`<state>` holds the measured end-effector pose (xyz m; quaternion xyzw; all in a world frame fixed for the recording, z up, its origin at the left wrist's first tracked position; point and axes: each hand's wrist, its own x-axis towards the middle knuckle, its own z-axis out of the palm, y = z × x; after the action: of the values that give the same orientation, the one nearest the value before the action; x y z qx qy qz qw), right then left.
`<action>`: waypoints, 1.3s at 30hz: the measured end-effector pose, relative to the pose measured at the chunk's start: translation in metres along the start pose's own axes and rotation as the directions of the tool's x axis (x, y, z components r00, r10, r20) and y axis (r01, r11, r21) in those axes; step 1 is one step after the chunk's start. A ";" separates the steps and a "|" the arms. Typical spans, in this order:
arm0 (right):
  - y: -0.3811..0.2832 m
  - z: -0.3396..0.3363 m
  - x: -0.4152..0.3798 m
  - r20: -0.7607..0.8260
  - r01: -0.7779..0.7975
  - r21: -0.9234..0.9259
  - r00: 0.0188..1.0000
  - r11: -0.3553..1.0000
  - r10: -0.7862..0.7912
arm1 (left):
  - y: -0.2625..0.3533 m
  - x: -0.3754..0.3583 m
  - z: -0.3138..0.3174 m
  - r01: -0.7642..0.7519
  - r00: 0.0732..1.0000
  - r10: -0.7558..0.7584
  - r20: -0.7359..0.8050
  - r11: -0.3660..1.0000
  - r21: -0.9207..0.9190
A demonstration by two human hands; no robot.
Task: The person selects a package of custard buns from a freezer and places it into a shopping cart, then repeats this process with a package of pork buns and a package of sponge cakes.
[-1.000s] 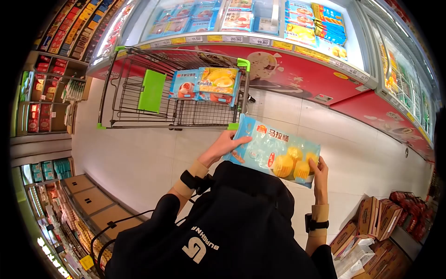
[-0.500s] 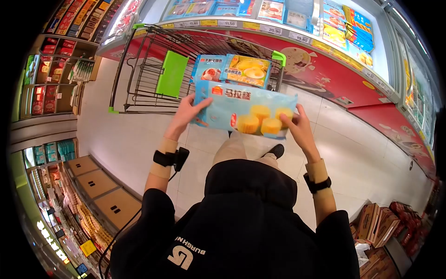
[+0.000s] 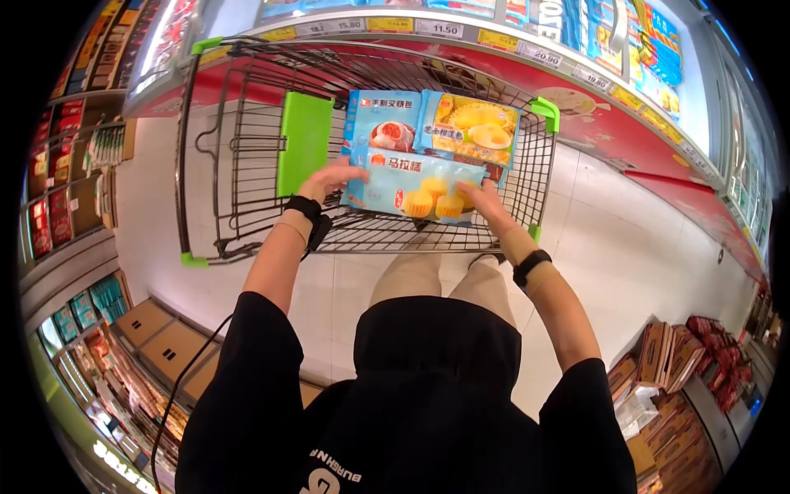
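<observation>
A light-blue packet of sponge cakes point(image 3: 411, 183), printed with yellow cakes, lies level inside the shopping cart point(image 3: 527, 177). My left hand point(image 3: 332, 176) grips its left end, thumb on the top face. At the right end my right hand point(image 3: 487, 203) holds it, thumb on top and the other fingers partly hidden. Just beyond it are two more food packets, side by side: a blue packet of filled buns point(image 3: 385, 119) at the left and a yellow-and-blue packet of buns point(image 3: 473, 128) at the right.
A green panel point(image 3: 303, 144) stands at the cart's left part. Beyond the cart runs a freezer case with a price rail point(image 3: 440, 30) and frozen packets. Cardboard cartons point(image 3: 152, 309) stand behind at left; more boxes point(image 3: 658, 354) are stacked at right.
Both hands have lowered the sponge-cake packet from above the cart's near side into the cart, next to the other packets. The cart now appears nearer and larger in view.
</observation>
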<state>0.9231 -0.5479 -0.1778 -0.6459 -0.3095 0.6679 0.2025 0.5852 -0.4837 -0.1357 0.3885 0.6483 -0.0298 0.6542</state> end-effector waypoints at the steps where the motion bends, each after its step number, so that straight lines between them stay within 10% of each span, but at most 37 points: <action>1: 0.006 0.004 0.010 0.019 -0.035 -0.003 0.999 0.999 0.035 | -0.007 0.009 -0.001 0.045 0.999 -0.045 0.010 0.999 -0.001; 7: 0.032 0.023 0.074 0.106 -0.293 -0.061 0.949 0.954 0.298 | -0.076 0.093 -0.005 0.279 0.960 -0.279 0.023 0.960 0.008; 29: 0.094 0.084 0.160 0.097 -0.399 -0.022 0.912 0.917 0.399 | -0.167 0.206 -0.014 0.189 0.966 -0.205 -0.157 0.976 -0.109; 35: 0.122 0.084 0.174 -0.066 -0.400 -0.319 0.914 0.859 0.401 | -0.214 0.244 -0.011 0.224 0.929 -0.233 -0.287 0.972 -0.067; 39: 0.111 0.068 0.161 -0.129 -0.263 -0.530 0.965 0.806 0.230 | -0.123 0.176 0.010 0.309 0.860 -0.287 -0.423 0.951 -0.018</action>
<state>0.8569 -0.5311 -0.3734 -0.7304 -0.3935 0.5542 -0.0681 0.5550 -0.4930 -0.3484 0.2972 0.8249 -0.0627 0.4767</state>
